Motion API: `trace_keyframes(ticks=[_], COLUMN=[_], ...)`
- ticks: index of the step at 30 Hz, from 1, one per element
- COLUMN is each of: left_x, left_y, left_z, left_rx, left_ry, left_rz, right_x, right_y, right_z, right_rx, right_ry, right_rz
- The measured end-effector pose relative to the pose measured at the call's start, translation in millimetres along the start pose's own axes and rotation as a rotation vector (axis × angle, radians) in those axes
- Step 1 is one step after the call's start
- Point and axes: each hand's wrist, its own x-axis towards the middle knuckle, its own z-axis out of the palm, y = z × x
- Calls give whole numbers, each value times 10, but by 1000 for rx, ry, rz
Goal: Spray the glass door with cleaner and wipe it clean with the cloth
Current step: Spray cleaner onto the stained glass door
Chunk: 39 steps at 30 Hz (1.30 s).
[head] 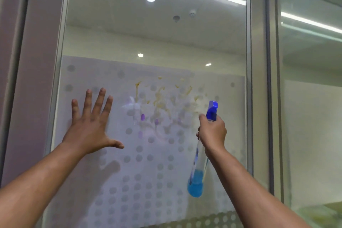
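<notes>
The glass door [153, 39] fills the view, with a frosted dotted band across its lower half. Yellowish-brown smears [162, 96] streak the glass at mid height. My left hand [90, 124] is raised at the glass left of the smears, fingers spread and holding nothing. My right hand [212, 131] grips the neck of a clear spray bottle [199, 172] with a blue trigger head and a little blue liquid at its bottom. Its nozzle points at the smears, and a faint mist hangs before it. No cloth is in view.
A metal door frame [249, 79] borders the pane on the right, with a second glass panel [311, 98] beyond it. A grey wall and frame post [20, 61] stand at the left. Ceiling lights reflect in the glass.
</notes>
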Motion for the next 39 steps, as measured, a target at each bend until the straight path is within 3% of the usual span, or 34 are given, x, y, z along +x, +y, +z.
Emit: trace_keyframes(ticks=[4, 10, 14, 27, 32, 39], left_x=[-4, -8, -14, -14, -20, -30], left_y=[10, 13, 12, 17, 21, 9], left_z=[-24, -45, -55, -42, -36, -13], left_rx=[-1, -1, 14, 2, -20, -12], left_ry=[-6, -12, -13, 8, 36, 39], left_rz=[-11, -13, -9, 7, 15, -16], right_x=[-247, -944, -1179, -287, -261, -482], right_y=[60, -47, 26, 439, 485, 458], right_z=[126, 559, 658, -107, -117, -118], right_rx=[-37, -126, -198, -75, -77, -14], right_ry=[-75, -399, -489, -33, -65, -247], right_rz=[-32, -233, -265, -28, -2, -95])
